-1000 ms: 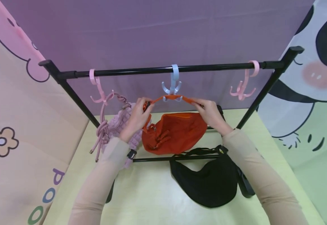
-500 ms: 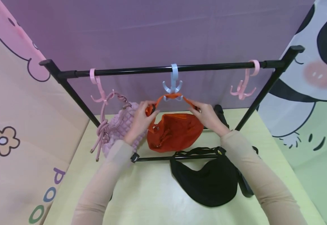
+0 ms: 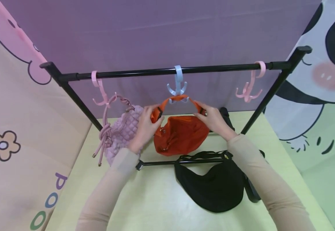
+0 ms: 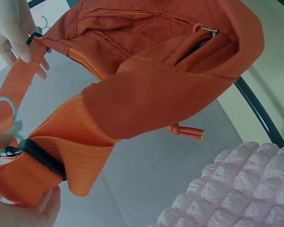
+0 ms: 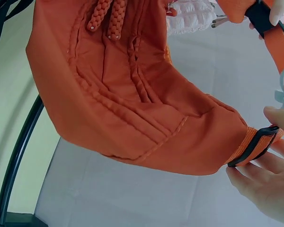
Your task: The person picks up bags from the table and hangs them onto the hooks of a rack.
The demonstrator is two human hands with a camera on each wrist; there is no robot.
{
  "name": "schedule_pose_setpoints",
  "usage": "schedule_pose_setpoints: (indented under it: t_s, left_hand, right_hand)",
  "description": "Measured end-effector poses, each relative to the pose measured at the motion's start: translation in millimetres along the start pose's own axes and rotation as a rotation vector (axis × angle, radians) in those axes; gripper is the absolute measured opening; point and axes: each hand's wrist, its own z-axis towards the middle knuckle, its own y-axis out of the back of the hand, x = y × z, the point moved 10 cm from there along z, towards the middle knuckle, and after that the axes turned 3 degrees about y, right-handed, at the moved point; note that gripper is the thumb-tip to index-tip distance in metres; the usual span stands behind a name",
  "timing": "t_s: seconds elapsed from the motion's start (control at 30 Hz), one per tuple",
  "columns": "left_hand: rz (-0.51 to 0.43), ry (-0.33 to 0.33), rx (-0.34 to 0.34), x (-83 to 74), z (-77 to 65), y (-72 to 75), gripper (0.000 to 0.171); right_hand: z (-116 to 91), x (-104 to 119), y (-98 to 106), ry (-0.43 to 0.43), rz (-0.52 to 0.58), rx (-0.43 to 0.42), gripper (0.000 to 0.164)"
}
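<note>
An orange crescent-shaped bag (image 3: 181,136) hangs below the light blue hook (image 3: 178,80), its strap (image 3: 180,97) looped over the lower prongs. On the left, my left hand (image 3: 147,126) grips the strap between thumb and fingers, right at a black buckle (image 4: 42,157). My right hand (image 3: 213,119) holds the other side of the strap by a black slider (image 5: 255,147), thumb above and fingers beneath in the right wrist view. Between the hands the strap arches upward. Braided zip pulls (image 5: 114,19) dangle from the bag's front.
The hooks hang from a black rail (image 3: 138,73). A lilac puffy bag (image 3: 124,128) hangs from the left pink hook (image 3: 101,91). At right is another pink hook (image 3: 249,88). A black bag (image 3: 213,186) lies at the lower bar (image 3: 161,163) over the pale table (image 3: 153,199).
My hands have come closer together, the left one moving right. The strap has gone from nearly flat to a higher, slacker arch over the hook, and the bag has shifted slightly.
</note>
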Motion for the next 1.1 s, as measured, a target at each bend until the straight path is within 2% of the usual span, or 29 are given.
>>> schedule_pose_setpoints:
  t_s: [0.13, 0.27, 0.43, 0.53, 0.67, 0.73, 0.83, 0.93, 1.1]
  left_hand:
    - [-0.013, -0.011, -0.026, -4.5, -3.7, 0.7, 0.043]
    - [-0.011, -0.069, -0.067, -12.8, -8.2, 2.3, 0.04]
    - [0.023, -0.152, -0.154, -24.8, -15.5, 6.2, 0.036]
    - [0.078, -0.215, -0.225, -35.0, -23.0, 7.4, 0.034]
    - [0.152, -0.349, -0.322, -53.9, -39.0, 5.7, 0.029]
    - [0.167, -0.418, -0.347, -63.2, -47.6, 2.7, 0.026]
    - [0.172, -0.509, -0.343, -74.0, -59.3, -5.5, 0.024]
    - [0.176, -0.568, -0.293, -81.6, -68.1, -17.5, 0.022]
    - [0.193, -0.595, -0.172, -86.4, -79.3, -42.8, 0.018]
  right_hand:
    - [-2.1, -0.7, 4.4, 0.006, 0.005, -0.015, 0.053]
    - [-3.8, -3.6, 7.7, -0.004, 0.022, -0.015, 0.054]
    - [-7.5, -6.6, 12.3, -0.01, 0.034, -0.017, 0.054]
    - [-10.7, -8.5, 15.1, -0.008, 0.031, -0.025, 0.052]
    - [-14.8, -13.2, 16.5, -0.016, 0.02, -0.02, 0.05]
    - [-17.3, -14.7, 16.5, -0.013, 0.022, -0.011, 0.049]
    - [-20.9, -16.0, 16.7, 0.002, 0.027, -0.002, 0.046]
    - [-25.3, -17.2, 16.5, 0.016, 0.031, 0.011, 0.044]
    - [-33.6, -22.6, 13.1, -0.005, 0.012, 0.067, 0.041]
